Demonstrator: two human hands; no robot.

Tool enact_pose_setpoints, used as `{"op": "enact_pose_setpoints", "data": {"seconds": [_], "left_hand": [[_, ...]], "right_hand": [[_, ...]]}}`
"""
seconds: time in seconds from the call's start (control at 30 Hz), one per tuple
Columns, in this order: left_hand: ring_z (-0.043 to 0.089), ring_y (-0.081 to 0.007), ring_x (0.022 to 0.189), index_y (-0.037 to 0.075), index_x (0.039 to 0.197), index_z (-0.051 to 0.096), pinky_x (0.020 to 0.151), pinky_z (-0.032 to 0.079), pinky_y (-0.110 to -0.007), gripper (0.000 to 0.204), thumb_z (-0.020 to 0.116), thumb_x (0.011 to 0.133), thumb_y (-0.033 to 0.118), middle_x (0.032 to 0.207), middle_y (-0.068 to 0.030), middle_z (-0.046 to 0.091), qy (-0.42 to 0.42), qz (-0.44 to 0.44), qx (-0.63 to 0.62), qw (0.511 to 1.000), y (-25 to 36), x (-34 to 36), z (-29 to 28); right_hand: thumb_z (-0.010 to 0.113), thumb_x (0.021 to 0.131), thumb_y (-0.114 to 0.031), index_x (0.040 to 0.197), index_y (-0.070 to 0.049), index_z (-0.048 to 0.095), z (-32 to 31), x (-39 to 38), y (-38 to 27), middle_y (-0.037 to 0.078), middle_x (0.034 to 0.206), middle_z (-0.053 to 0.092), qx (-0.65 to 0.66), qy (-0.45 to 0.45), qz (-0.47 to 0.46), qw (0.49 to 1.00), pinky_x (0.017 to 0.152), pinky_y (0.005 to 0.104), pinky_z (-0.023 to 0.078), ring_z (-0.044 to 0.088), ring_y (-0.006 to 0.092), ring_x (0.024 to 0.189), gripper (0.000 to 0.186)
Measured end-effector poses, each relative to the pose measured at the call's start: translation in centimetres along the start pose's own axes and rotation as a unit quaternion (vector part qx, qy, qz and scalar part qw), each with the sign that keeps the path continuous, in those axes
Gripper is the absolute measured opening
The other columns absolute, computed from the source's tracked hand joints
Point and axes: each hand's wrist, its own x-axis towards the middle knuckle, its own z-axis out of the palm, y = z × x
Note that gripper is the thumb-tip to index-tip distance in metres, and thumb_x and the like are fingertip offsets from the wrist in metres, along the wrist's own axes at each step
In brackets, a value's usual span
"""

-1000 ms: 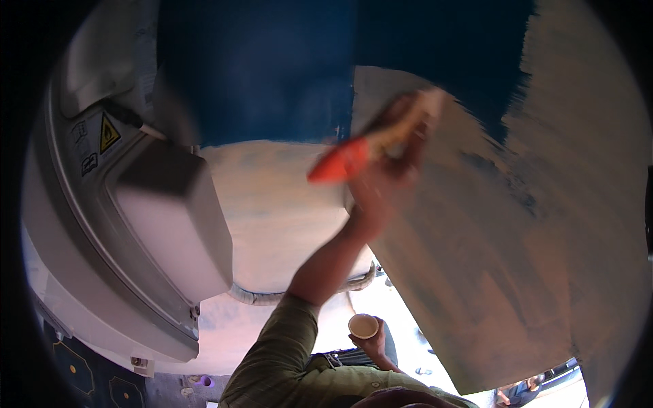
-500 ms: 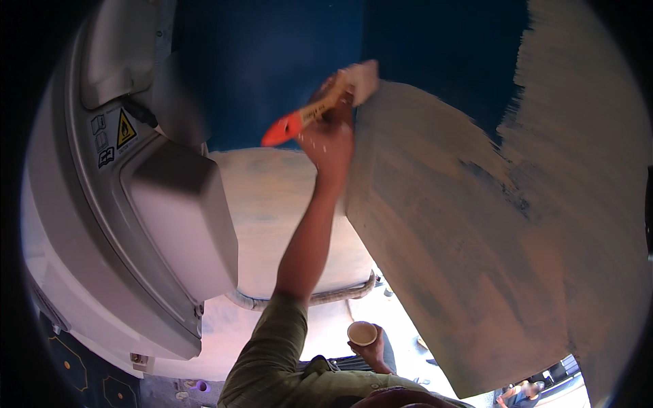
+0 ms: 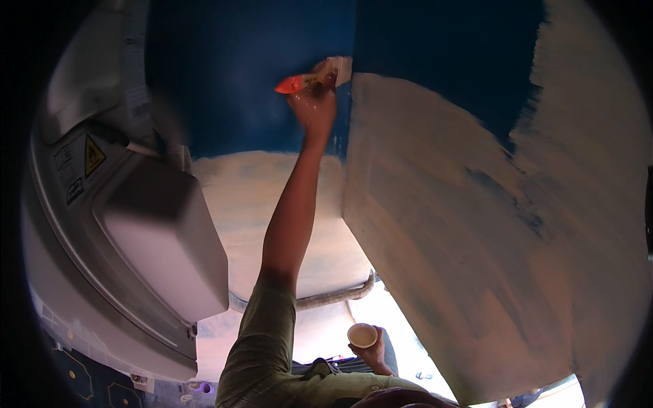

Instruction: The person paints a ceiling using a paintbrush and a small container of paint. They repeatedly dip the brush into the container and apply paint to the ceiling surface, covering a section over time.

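Note:
Raised on an outstretched arm, my left hand [image 3: 314,105] is closed round a paintbrush [image 3: 292,84] with a red-ended handle. Its pale bristles are at the dark blue wall [image 3: 238,75], just left of the corner seam; firm contact is hard to judge. Light specks of paint dot the hand. Low in the view, my right hand [image 3: 373,355] grips a paper cup [image 3: 362,335], whose inside looks pale; its contents are not clear. Beige paint covers the lower part of the facing wall and much of the right-hand panel [image 3: 435,224], with streaky brush marks.
A light grey appliance casing [image 3: 163,238] with a yellow warning triangle [image 3: 94,156] juts out on the left. A pipe [image 3: 340,294] runs low along the facing wall. Dark patterned tiles [image 3: 81,374] show at the lower left.
My left hand and the paintbrush have moved left and slightly up, with the bristles shifting from over the corner seam to its left side. The cup stays in my right hand.

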Motion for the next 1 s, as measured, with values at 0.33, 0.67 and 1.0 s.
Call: {"op": "enact_pose_setpoints", "data": {"seconds": [0.33,0.67,1.0], "left_hand": [[0.072,-0.0231,0.077,-0.006,0.093,0.071,0.071,0.053,-0.032,0.02,0.077,0.078,0.006,0.083,-0.0159,0.073,-0.014,-0.053,-0.057,0.997,2.2,-0.3,0.9],[0.069,-0.0179,0.093,-0.005,0.117,0.063,0.081,0.057,-0.029,0.033,0.072,0.087,0.004,0.106,-0.016,0.07,-0.089,-0.101,-0.288,0.948,18.3,-4.8,-0.9],[0.073,-0.0209,0.086,-0.002,0.102,0.069,0.075,0.062,-0.035,0.02,0.073,0.084,0.006,0.099,-0.0128,0.072,-0.177,-0.34,-0.562,0.733,22.0,-2.8,-2.7]], "right_hand": [[0.093,0.061,-0.032,0.123,-0.006,0.04,0.8,-0.3,0.6,0.019,0.113,0.062,0.001,0.038,0.0,0.999,0.086,0.0464,0.052,0.064,0.0359,0.106,0.086],[0.093,0.061,-0.031,0.124,-0.005,0.041,0.3,-0.6,-0.3,0.019,0.114,0.062,-0.004,0.033,-0.006,0.999,0.087,0.0461,0.052,0.064,0.0349,0.107,0.086],[0.094,0.06,-0.03,0.123,-0.004,0.041,0.2,-0.5,0.1,0.018,0.113,0.062,0.014,0.012,0.0,1.0,0.086,0.0453,0.052,0.063,0.0334,0.106,0.086]]}}
